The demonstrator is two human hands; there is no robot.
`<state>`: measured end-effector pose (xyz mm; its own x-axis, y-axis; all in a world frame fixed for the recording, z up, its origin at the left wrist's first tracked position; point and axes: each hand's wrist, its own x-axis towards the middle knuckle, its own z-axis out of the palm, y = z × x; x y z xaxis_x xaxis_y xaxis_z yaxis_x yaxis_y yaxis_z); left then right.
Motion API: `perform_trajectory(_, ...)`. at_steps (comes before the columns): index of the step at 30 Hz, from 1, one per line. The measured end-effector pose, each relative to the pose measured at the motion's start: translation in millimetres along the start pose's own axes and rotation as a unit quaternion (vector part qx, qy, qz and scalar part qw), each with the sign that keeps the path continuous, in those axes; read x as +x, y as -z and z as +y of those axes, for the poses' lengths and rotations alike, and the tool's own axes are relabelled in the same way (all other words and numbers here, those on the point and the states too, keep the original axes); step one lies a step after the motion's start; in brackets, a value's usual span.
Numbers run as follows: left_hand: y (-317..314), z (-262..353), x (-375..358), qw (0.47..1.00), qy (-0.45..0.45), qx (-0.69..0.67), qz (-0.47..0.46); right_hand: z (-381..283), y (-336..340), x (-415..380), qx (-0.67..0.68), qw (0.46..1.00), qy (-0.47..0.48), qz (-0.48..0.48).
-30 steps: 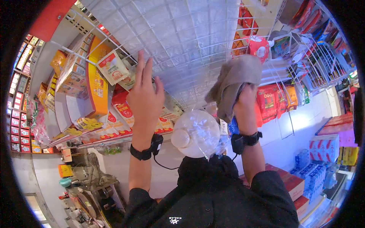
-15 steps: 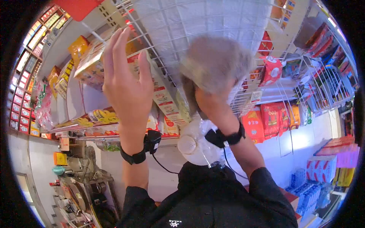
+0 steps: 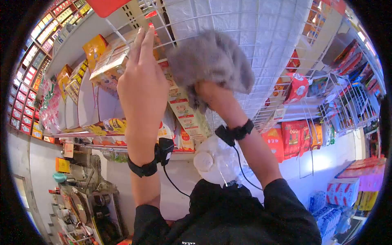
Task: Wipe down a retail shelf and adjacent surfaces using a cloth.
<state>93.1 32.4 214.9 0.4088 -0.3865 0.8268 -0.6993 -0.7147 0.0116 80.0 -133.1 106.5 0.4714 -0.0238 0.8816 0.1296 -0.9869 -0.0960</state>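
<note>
Your grey cloth (image 3: pixel 218 61) has crossed over: a second ago it was by the right edge of the wire grid (image 3: pixel 271 49), and now it lies in front of the grid's left side, with its lower edge by the long row of small printed packs (image 3: pixel 188 118). That bares the right part of the grid, and it seems to put the cloth work along the left edge, where the packs stand close. Your right hand (image 3: pixel 212 97) grips the cloth from below; the folds hide most of its fingers, and the blur suggests that the cloth is moving. Whether it presses on the wires, you cannot tell from here. Your left hand (image 3: pixel 143 87) has shifted left and now stands in front of the printed box (image 3: pixel 109 71) on the shelf, two fingers stretched upward and holding nothing that shows; whether they touch the box is unclear. Below the cloth, the round white object (image 3: pixel 208 165) in clear film sits near your chest, and the red bags (image 3: pixel 295 139) hang to the right, well apart from both hands.
</note>
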Motion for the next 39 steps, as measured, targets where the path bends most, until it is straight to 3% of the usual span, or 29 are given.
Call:
perform_trajectory(3, -1, 2, -2, 1.000, 0.017, -0.001, -0.011, 15, -19, -64, -0.005, 1.000, 0.000, -0.029)
perform_trajectory(5, 0, -1, -2, 1.000, -0.003, 0.005, -0.004, 22, -32, -105, 0.010, 0.983, -0.074, -0.166)
perform_trajectory(6, 2, -2, -2, 1.000, -0.003, 0.006, -0.003, 21, -31, -106, 0.011, 0.983, -0.073, -0.166)
perform_trajectory(11, 3, 0, -2, 0.999, 0.020, 0.006, -0.028, 19, -24, -107, 0.092, 0.995, -0.021, -0.017)
perform_trajectory(12, 2, -3, 1, 0.999, 0.021, 0.005, -0.024, 8, -13, -77, 0.090, 0.996, -0.018, -0.015)
perform_trajectory(14, 1, -7, 2, 1.000, -0.007, 0.006, -0.012, -28, 21, 3, 0.375, 0.904, -0.196, 0.058)
perform_trajectory(15, 1, -7, 2, 1.000, -0.007, 0.005, -0.014, -30, 26, 29, 0.354, 0.913, -0.192, 0.055)
perform_trajectory(17, 5, -6, 3, 0.999, 0.026, -0.022, -0.021, -21, 24, 60, 0.147, 0.987, -0.066, 0.021)
perform_trajectory(19, 5, -8, 4, 0.999, 0.031, -0.021, -0.024, -14, 16, 70, 0.089, 0.995, -0.031, 0.012)
perform_trajectory(26, 4, -9, 3, 0.998, 0.010, -0.063, -0.002, -2, -29, -49, 0.056, 0.997, -0.031, -0.051)
perform_trajectory(28, 3, -11, 1, 0.998, 0.008, -0.068, -0.001, 0, -31, -85, -0.038, 0.999, -0.003, -0.024)
perform_trajectory(29, 2, -12, 0, 0.997, 0.007, -0.075, -0.002, 1, -29, -86, -0.035, 0.999, -0.001, -0.025)
perform_trajectory(31, 3, -11, -1, 0.997, 0.006, -0.071, -0.004, -11, -3, -65, -0.045, 0.995, 0.043, 0.076)
perform_trajectory(33, 5, -10, -3, 0.997, 0.002, -0.073, -0.005, -6, -7, -68, -0.025, 0.997, 0.021, 0.065)
perform_trajectory(36, 5, -11, -2, 0.997, 0.006, -0.078, 0.002, 1, -1, -41, 0.000, 0.998, 0.065, 0.004)
perform_trajectory(37, 4, -12, -2, 0.997, 0.007, -0.077, 0.001, -5, 19, -7, 0.093, 0.985, -0.054, -0.132)
perform_trajectory(38, 4, -12, -2, 0.997, 0.007, -0.076, 0.000, -10, 29, 11, 0.181, 0.933, -0.171, -0.261)
perform_trajectory(39, 3, -12, -1, 0.997, 0.006, -0.078, 0.000, -13, 33, 32, 0.207, 0.927, -0.189, -0.251)
